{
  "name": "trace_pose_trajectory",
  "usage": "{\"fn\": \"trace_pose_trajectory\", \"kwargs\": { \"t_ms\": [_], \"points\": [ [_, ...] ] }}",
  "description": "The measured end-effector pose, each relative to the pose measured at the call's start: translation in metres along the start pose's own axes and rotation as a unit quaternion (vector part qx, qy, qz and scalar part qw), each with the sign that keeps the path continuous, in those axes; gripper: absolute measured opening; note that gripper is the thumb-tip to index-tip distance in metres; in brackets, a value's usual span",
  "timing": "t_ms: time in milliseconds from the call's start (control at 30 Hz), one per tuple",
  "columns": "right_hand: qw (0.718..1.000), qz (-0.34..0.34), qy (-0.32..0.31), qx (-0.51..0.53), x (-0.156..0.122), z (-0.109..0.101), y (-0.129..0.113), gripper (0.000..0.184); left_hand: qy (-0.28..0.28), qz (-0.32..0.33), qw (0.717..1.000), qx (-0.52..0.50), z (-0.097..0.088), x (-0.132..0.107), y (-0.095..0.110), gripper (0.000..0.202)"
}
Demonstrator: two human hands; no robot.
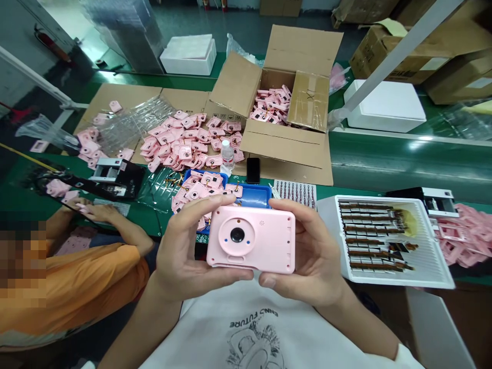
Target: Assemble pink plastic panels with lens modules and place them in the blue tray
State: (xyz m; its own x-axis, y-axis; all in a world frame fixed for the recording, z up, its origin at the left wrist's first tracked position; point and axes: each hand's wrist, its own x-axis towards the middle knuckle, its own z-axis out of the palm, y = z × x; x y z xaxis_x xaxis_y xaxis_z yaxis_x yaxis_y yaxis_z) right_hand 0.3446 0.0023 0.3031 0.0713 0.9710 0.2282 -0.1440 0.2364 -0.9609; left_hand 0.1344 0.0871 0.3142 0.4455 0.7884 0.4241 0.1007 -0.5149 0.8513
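A pink toy camera shell (251,238) with a round black lens is held up close in front of me, lens side facing me. My left hand (188,253) grips its left end, thumb under the bottom edge and fingers over the top. My right hand (311,251) grips its right end the same way. Behind the camera a blue tray (253,196) holds more pink camera parts.
An open cardboard box (286,128) of pink parts stands behind, with a heap of pink parts (188,141) to its left. A white tray (430,264) with rows of brown flex cables sits at right. A black phone (252,169) and small bottle (227,154) lie nearby. A co-worker in orange (77,277) works at left.
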Motion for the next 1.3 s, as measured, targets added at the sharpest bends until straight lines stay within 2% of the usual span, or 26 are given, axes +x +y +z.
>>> {"fn": "trace_pose_trajectory", "kwargs": {
  "t_ms": [533,1167,1300],
  "points": [
    [1.0,0.017,-0.004,0.009,0.0023,-0.0022,0.0028,0.09,0.015,-0.025,0.999,-0.02,0.004,0.0037,-0.0002,0.092],
    [1.0,0.016,0.006,0.009,0.0034,-0.001,0.0032,0.087,0.006,-0.016,1.0,-0.007,0.0041,0.0061,0.0001,0.089],
    [1.0,0.024,0.006,0.009,0.003,0.0004,0.004,0.087,0.005,0.009,1.0,0.027,0.003,0.0042,0.0009,0.088]
  ]
}}
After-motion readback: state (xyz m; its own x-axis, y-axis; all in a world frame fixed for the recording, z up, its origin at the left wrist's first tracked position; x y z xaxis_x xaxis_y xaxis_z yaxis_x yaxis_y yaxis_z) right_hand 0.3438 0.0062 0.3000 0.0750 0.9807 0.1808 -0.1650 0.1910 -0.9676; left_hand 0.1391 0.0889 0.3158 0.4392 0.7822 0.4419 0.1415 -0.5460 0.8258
